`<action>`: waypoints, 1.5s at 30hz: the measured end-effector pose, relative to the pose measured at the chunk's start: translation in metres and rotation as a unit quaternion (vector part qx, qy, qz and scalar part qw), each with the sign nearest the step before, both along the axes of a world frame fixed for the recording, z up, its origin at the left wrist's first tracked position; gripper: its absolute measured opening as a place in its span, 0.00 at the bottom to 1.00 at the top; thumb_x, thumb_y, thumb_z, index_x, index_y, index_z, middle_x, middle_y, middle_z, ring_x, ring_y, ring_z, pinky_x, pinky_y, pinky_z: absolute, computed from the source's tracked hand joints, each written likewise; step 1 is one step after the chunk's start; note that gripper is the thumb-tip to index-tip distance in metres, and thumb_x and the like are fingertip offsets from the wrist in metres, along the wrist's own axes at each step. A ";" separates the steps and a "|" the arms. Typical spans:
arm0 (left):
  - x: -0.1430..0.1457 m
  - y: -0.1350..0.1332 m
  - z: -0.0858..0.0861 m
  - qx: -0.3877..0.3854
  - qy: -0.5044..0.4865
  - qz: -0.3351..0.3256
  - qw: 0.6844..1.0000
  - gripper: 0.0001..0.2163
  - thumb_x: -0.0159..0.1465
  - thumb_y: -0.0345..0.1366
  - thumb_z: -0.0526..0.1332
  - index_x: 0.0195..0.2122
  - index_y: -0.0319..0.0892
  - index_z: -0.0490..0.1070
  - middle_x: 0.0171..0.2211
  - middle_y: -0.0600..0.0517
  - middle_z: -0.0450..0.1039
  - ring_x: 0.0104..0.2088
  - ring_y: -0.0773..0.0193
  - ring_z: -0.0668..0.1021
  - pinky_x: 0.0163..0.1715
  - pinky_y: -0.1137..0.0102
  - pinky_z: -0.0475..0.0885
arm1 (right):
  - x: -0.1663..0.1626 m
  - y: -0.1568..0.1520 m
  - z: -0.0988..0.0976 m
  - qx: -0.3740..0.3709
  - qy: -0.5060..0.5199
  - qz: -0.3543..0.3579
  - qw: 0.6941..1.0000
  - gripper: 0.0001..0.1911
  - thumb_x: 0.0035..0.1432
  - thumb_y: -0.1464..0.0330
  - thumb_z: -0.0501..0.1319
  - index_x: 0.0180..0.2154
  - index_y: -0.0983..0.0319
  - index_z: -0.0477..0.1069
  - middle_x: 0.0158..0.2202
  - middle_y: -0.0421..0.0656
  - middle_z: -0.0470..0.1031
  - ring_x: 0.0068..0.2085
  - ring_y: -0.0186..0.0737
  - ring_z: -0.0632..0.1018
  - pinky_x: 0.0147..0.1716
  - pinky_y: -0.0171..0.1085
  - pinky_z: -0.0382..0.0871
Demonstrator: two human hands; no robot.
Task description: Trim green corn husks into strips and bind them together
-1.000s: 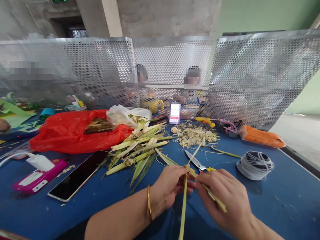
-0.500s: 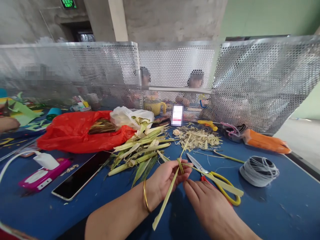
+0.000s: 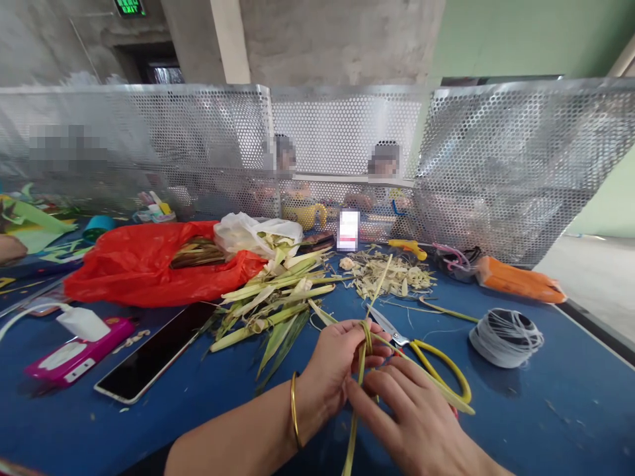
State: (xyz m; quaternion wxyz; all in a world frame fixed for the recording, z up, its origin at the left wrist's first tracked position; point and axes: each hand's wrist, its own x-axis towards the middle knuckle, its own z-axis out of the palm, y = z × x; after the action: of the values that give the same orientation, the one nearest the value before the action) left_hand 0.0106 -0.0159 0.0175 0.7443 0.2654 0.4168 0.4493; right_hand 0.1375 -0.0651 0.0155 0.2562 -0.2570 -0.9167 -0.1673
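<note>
My left hand (image 3: 335, 360), with a gold bangle at the wrist, pinches a small knot of pale green plant strips (image 3: 366, 338) that look like corn husk. One strip end sticks up away from me, one runs to the right, and one hangs toward me. Close against it, my right hand (image 3: 411, 406) has its fingers bent, with a digit crossing over the hanging strip; the inner side of its grip is hidden. Just beyond the right hand lie scissors (image 3: 439, 363) with yellow-lined handles, partly covered by the strip running right.
Husk leaves (image 3: 270, 311) are heaped left of centre, near a red plastic bag (image 3: 124, 261). Behind my hands lie pale scraps (image 3: 397, 274). A dark phone (image 3: 153, 357) and purple power strip (image 3: 79, 354) lie left; a grey yarn ball (image 3: 506, 337) sits right. A perforated screen (image 3: 198, 132) stands behind.
My right hand has moved left and up, from beside the scissors to the hanging strip. That strip now points more straight toward me. My left hand still holds the knot.
</note>
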 end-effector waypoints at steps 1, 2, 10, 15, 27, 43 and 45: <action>0.001 -0.002 0.002 0.009 -0.001 -0.004 1.000 0.06 0.59 0.32 0.61 0.29 0.35 0.74 0.29 0.47 0.78 0.26 0.68 0.78 0.29 0.75 0.72 | -0.001 0.000 0.001 0.011 0.009 0.001 1.000 0.15 0.64 0.76 0.48 0.44 0.65 0.72 0.30 0.44 0.75 0.34 0.39 0.76 0.45 0.42 0.69; 0.002 -0.004 0.003 0.023 -0.003 -0.008 1.000 0.05 0.58 0.31 0.61 0.28 0.35 0.74 0.29 0.47 0.78 0.26 0.68 0.78 0.29 0.75 0.72 | -0.001 0.000 0.002 0.022 0.017 0.000 1.000 0.14 0.63 0.77 0.49 0.41 0.64 0.72 0.29 0.44 0.74 0.34 0.39 0.76 0.47 0.43 0.68; -0.003 -0.012 0.007 0.091 0.039 -0.069 0.993 0.10 0.57 0.37 0.63 0.36 0.35 0.77 0.29 0.46 0.78 0.27 0.67 0.78 0.29 0.75 0.71 | 0.019 0.009 0.010 -0.102 0.320 -0.050 0.941 0.07 0.60 0.73 0.57 0.36 0.59 0.73 0.30 0.42 0.76 0.32 0.38 0.76 0.35 0.38 0.69; -0.009 -0.008 0.009 0.116 0.036 -0.095 0.988 0.12 0.59 0.38 0.61 0.38 0.35 0.78 0.32 0.45 0.79 0.26 0.66 0.78 0.31 0.71 0.74 | 0.025 0.028 0.010 -0.427 0.567 -0.129 0.692 0.11 0.51 0.60 0.66 0.30 0.61 0.72 0.28 0.41 0.74 0.31 0.40 0.75 0.32 0.36 0.68; -0.013 -0.003 0.004 0.133 0.034 -0.068 0.988 0.12 0.60 0.40 0.60 0.39 0.37 0.76 0.42 0.43 0.78 0.22 0.68 0.77 0.19 0.76 0.68 | 0.022 0.039 -0.009 -0.593 0.605 -0.125 0.517 0.16 0.42 0.59 0.71 0.25 0.64 0.73 0.21 0.38 0.70 0.26 0.34 0.68 0.29 0.34 0.62; -0.014 -0.001 0.003 0.075 0.028 -0.124 0.989 0.10 0.59 0.35 0.59 0.38 0.37 0.76 0.33 0.45 0.78 0.20 0.69 0.77 0.17 0.78 0.68 | 0.024 0.042 -0.014 -0.519 0.606 -0.128 0.590 0.17 0.44 0.57 0.69 0.27 0.64 0.73 0.26 0.41 0.73 0.31 0.38 0.71 0.34 0.36 0.62; -0.014 -0.001 0.001 0.061 0.013 -0.150 0.987 0.11 0.60 0.36 0.60 0.39 0.37 0.76 0.36 0.44 0.79 0.21 0.68 0.78 0.18 0.78 0.68 | 0.022 0.043 -0.017 -0.538 0.603 -0.123 0.576 0.17 0.44 0.57 0.69 0.27 0.64 0.73 0.26 0.41 0.73 0.31 0.38 0.72 0.34 0.36 0.63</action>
State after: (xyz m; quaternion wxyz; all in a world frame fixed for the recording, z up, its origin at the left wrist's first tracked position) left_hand -0.0032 -0.0166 0.0186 0.7800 0.3757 0.3539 0.3540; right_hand 0.1597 -0.0224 -0.0012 0.5412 -0.4995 -0.4320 0.5206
